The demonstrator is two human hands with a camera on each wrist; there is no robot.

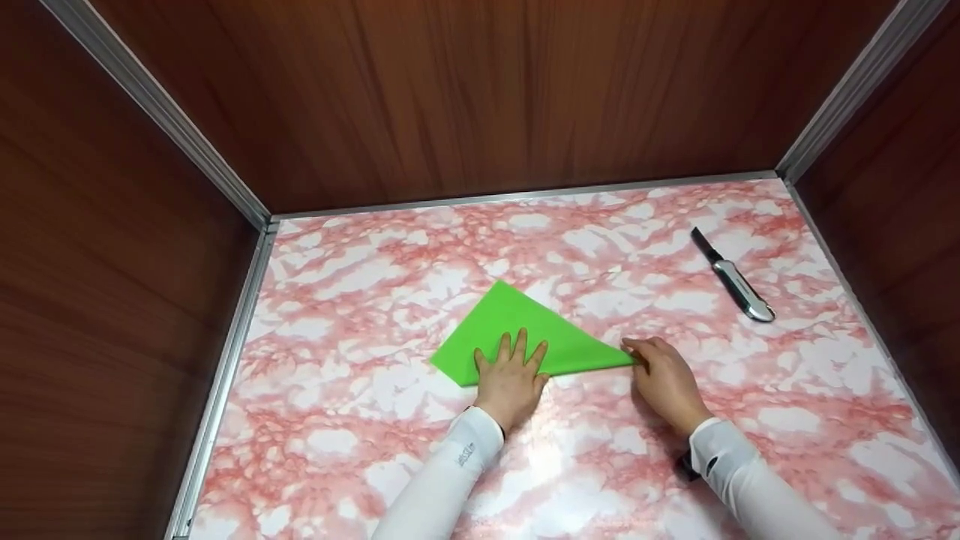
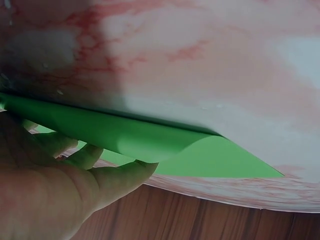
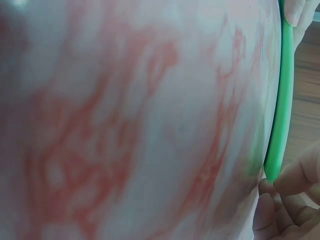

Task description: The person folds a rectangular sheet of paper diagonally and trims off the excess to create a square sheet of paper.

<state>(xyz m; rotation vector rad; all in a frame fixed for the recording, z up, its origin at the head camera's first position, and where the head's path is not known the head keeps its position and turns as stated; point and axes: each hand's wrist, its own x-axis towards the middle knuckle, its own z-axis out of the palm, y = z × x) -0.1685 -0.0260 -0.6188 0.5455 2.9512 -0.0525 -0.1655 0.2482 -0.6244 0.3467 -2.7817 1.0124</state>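
A bright green sheet of paper [image 1: 517,315] lies on the table, its near edge folded over and tapering to a point at the right. In the left wrist view the folded flap [image 2: 125,135] bulges up in a soft roll. My left hand [image 1: 511,381] rests on the paper's near part with fingers spread. My right hand [image 1: 667,382] pinches the paper's right tip between thumb and fingers. The right wrist view shows the thin folded edge [image 3: 283,110] running up from that pinch.
A utility knife [image 1: 735,279] with its blade out lies at the back right of the red-and-white marbled table [image 1: 337,450]. Brown wood-grain panels [image 1: 465,97] with metal edging stand at the back and both sides.
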